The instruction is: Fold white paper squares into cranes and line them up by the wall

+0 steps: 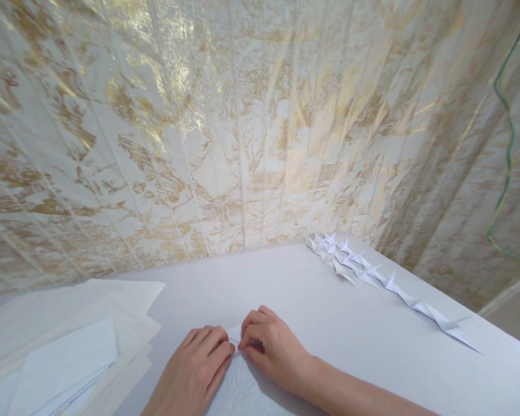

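Near the front of the white table, my left hand (203,361) and my right hand (273,346) meet fingertip to fingertip on a small piece of white paper (234,333). The fingers of my left hand are curled together and press on the paper's left side. Thumb and fingers of my right hand pinch it from the right. Most of the paper is hidden under the fingers, so its folds cannot be made out. A pale wrinkled surface (242,387) shows between my forearms; I cannot tell what it is.
Stacked cream paper sheets (134,297) lie at the left, topped by folded white paper (73,358). Several folded paper cranes (342,260) stand in rows along the table's (251,283) right edge. Behind hangs a gold-patterned curtain (225,144); a green cord (509,156) dangles right.
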The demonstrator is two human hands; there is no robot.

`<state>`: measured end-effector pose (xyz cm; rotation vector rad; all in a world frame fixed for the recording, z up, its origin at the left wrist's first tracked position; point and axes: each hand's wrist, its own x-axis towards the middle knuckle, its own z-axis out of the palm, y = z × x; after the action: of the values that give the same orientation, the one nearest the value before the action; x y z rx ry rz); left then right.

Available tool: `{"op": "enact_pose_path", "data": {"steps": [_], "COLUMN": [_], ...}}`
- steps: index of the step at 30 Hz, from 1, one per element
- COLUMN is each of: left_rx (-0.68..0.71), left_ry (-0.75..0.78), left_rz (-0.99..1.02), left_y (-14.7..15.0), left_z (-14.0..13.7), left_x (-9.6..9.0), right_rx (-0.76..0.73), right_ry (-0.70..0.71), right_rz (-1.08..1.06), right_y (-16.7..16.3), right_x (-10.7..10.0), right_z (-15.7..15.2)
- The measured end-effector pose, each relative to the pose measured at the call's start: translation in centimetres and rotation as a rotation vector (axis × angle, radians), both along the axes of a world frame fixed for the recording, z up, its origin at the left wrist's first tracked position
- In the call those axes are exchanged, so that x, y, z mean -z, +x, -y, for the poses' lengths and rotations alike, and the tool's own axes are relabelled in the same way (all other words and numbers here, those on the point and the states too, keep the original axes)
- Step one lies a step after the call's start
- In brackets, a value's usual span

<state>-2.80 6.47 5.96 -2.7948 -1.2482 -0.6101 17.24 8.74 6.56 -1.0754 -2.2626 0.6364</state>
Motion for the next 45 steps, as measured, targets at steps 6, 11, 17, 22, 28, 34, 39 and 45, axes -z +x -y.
{"op": "enact_pose_path", "data": {"steps": [6,11,17,22,28,34,39,45], "left_rx": [-0.129,-0.196,-0.226,-0.150,-0.102,-0.226,-0.331,-0.341], "left_ry": [-0.177,-0.247,-0.276,-0.158,0.001,-0.182,-0.340,-0.363], "left_rz": [0.163,0.149,0.014,-0.025,-0.102,-0.094,-0.123,-0.170], "left_y": [0.1,0.6,1.5,1.3,1.3,1.4,2.2,2.6], "left_z": [-0.4,-1.1,-2.0,-1.6,-0.5,-0.4,-0.1,-0.2], "left_x": [-0.2,-0.6,-1.4,-0.4,1.0,0.3,-1.2,-1.7], "right_rx": [0.089,0.132,0.132,0.087,-0.033,0.017,0.063,0.036], "right_ry": [-0.066,-0.090,-0.067,-0.079,-0.057,-0.108,-0.093,-0.060], "right_rz": [-0.017,0.049,0.080,0.090,0.016,-0.007,0.047,0.065], "right_y": [0.0,-0.1,-0.3,-0.1,0.4,0.5,0.3,0.4], "right_x": [-0.7,-0.9,-0.5,-0.3,-0.4,-0.3,-0.6,-0.6], "right_z": [0.1,0.0,-0.1,-0.1,-0.3,-0.3,-0.2,-0.4]}}
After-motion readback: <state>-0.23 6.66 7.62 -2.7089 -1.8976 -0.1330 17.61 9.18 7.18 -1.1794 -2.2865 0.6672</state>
